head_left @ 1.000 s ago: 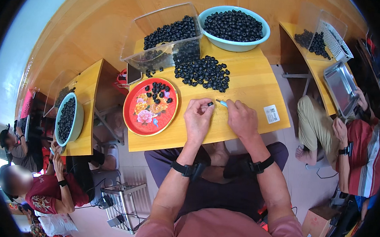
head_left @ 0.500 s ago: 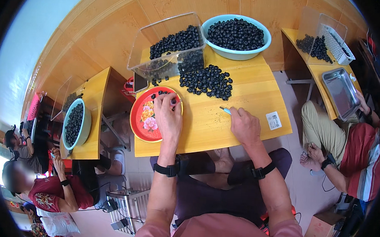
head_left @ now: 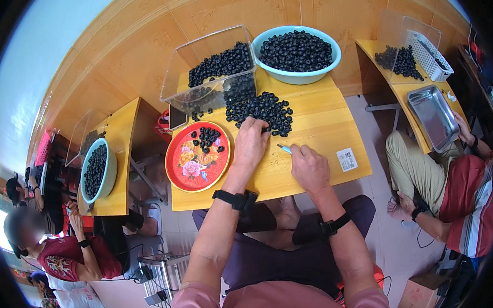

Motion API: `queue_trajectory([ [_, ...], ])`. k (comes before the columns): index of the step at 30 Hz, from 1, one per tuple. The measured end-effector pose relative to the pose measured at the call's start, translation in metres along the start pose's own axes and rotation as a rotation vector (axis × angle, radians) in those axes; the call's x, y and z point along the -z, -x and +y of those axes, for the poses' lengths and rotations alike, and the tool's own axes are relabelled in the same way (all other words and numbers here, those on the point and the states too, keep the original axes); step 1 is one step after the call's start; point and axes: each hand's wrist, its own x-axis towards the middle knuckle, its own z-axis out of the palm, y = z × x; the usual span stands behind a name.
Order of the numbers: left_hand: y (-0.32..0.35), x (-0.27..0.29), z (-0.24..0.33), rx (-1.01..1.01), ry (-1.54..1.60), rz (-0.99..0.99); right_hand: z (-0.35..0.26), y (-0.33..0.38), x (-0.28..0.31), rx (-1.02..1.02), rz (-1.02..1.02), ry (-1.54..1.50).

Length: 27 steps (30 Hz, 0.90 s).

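Observation:
My left hand is at the near edge of a loose pile of small black bead-like pieces, each with a hole. Its fingers close on one black bead. Farther right, my right hand grips a thin tool with a light-blue handle; the tip points left, just over the tabletop, and is too small to make out. Left of my hands lies a red round tray with a flower print and a gold rim. Several black beads sit in its upper part.
Behind the pile stand a clear plastic bin and a light-blue basin, both holding black beads. A white label is stuck on the wooden table. People sit at similar tables on both sides, the right one beside a metal pan.
My left hand has left the red tray, where a cluster of beads now shows, and moved right to the pile, taking hold of a bead. My right hand keeps the tool, slightly lower.

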Motion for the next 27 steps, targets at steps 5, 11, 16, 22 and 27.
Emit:
queue_trajectory([
  [5, 0.023, 0.008, 0.009, 0.182, 0.260, 0.080, -0.002, -0.001, 0.001, -0.005, 0.024, -0.001],
  [11, 0.058, 0.003, 0.027, 0.327, 0.423, 0.098, 0.000, 0.000, -0.001, -0.015, -0.025, 0.027],
  [16, 0.071, -0.009, 0.026, 0.419, 0.581, 0.141, -0.002, -0.001, 0.001, 0.002, -0.018, 0.017],
  [22, 0.076, -0.010, 0.022, 0.335, 0.607, 0.203, -0.002, 0.000, 0.005, 0.023, -0.023, 0.013],
  [27, 0.075, -0.011, 0.027, 0.331, 0.618, 0.187, -0.002, 0.000, 0.008, 0.122, -0.005, -0.038],
])
